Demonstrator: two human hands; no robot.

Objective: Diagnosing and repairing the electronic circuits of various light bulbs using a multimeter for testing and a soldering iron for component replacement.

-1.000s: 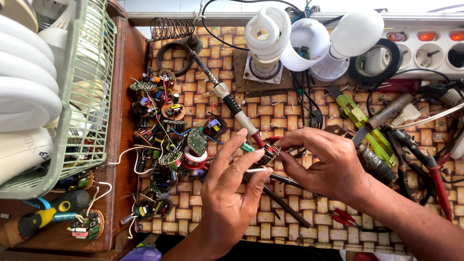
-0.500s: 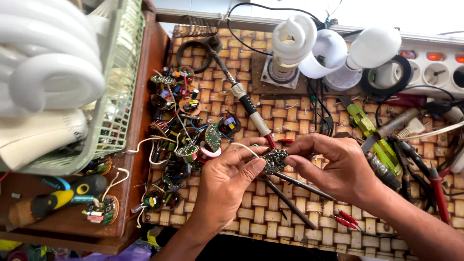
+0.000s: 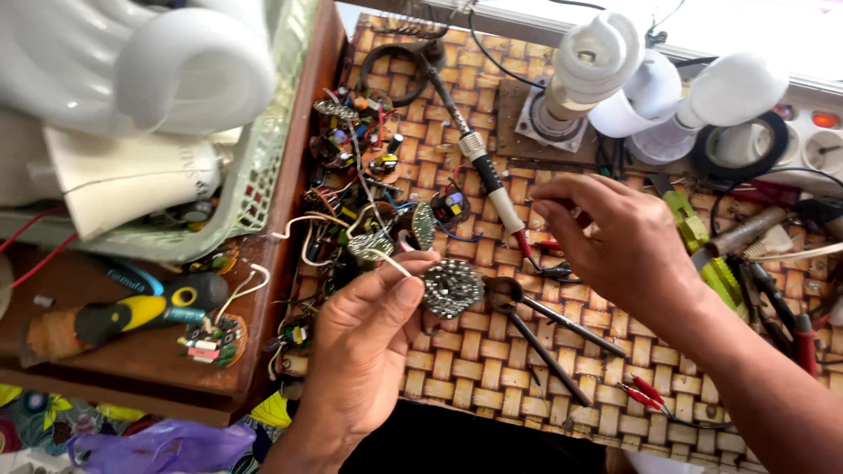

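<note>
Your left hand (image 3: 364, 351) pinches the round LED board (image 3: 450, 288) above the woven worktop (image 3: 457, 369) near its front edge; your right hand (image 3: 619, 246), fingers loosely curled, grasps nothing, hovering beside the soldering iron (image 3: 487, 175).

Free room: bare woven surface (image 3: 492, 377) along the near edge, between left hand (image 3: 364, 351) and right hand (image 3: 628, 250), broken only by tweezers (image 3: 544, 329) lying diagonally. Far edge blocked by bulbs (image 3: 597, 66) and tape roll (image 3: 738, 149). Left side crowded with circuit boards (image 3: 360, 167) and wires; soldering iron (image 3: 479, 162) crosses the middle. Right edge packed with pliers (image 3: 711, 254) and other tools.
</note>
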